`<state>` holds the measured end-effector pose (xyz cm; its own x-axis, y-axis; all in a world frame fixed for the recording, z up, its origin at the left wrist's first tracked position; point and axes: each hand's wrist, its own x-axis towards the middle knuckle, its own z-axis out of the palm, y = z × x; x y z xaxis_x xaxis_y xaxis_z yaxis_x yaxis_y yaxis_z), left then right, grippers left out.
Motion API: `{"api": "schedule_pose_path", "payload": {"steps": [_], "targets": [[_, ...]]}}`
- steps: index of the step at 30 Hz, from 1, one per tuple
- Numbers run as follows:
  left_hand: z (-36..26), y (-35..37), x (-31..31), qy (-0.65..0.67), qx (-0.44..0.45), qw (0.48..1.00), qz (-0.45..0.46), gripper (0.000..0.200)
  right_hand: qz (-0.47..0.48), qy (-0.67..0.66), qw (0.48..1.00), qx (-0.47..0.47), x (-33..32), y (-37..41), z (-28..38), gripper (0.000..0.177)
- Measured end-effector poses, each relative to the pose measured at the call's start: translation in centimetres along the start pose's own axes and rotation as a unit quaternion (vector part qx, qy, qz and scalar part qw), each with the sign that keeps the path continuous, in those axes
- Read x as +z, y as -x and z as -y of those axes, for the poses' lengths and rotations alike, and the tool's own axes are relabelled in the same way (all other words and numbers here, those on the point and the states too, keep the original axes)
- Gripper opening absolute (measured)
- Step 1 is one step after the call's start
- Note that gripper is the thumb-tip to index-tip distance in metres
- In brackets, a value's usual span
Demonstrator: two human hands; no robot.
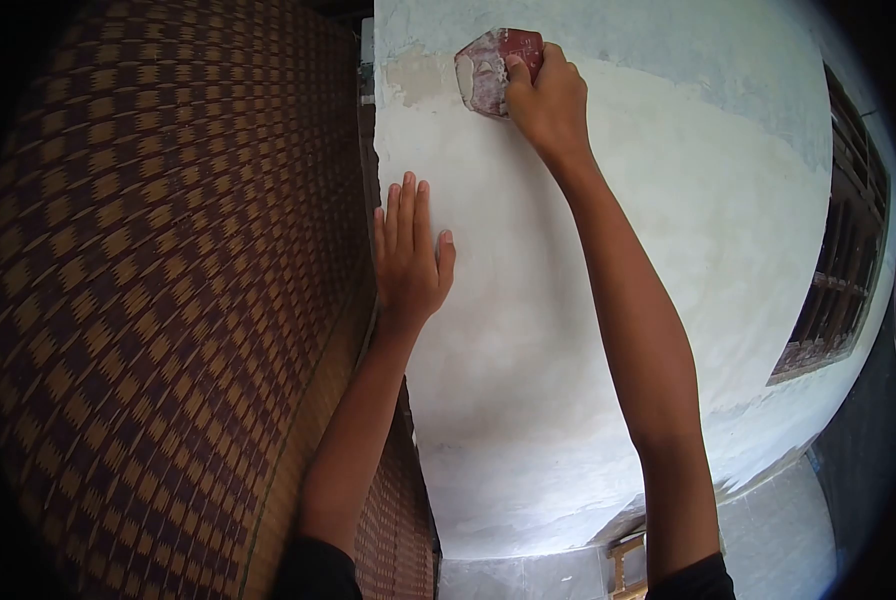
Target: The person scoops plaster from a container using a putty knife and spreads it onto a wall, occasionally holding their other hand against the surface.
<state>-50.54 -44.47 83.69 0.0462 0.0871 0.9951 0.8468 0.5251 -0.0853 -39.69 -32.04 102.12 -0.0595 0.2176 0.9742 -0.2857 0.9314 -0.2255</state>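
Observation:
High on the pale wall (508,330), my right hand (553,105) grips a flat red putty spreader (490,72) between thumb and fingers. White filler is smeared over much of the spreader, which lies close against the wall surface. Lower and to the left, my left hand (410,255) rests flat near the wall's left edge with its fingers stretched upward and nothing in it. Around the spreader, a smooth whitish coat meets a rougher grey-blue band above and a beige patch on the left.
A woven brown and tan panel (178,250) stands along the left, close to the wall's edge. On the right is a window with dark bars (838,250). Grey floor tiles (778,520) and a wooden piece (628,568) show at the bottom.

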Motion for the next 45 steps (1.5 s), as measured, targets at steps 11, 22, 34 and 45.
{"api": "schedule_pose_path", "payload": {"steps": [11, 22, 34, 45], "targets": [[0.0, 0.1, 0.1, -0.007, 0.000, 1.000, -0.003, 0.062, -0.031, -0.007, 0.999, 0.000, -0.3, -0.6, 0.5, 0.033], [0.0, 0.0, 0.0, -0.027, 0.000, 1.000, -0.005, 0.061, -0.019, -0.026, 0.999, -0.016, 0.1, -1.3, 1.8, 0.033], [0.1, 0.0, 0.0, -0.004, -0.003, 1.000, 0.004, 0.062, -0.016, 0.011, 0.998, -0.051, 1.3, -0.9, 1.7, 0.035], [-0.1, 0.0, -0.1, -0.004, -0.004, 1.000, 0.002, 0.062, -0.032, 0.028, 0.999, -0.022, -1.7, -1.7, -0.6, 0.034]]}}
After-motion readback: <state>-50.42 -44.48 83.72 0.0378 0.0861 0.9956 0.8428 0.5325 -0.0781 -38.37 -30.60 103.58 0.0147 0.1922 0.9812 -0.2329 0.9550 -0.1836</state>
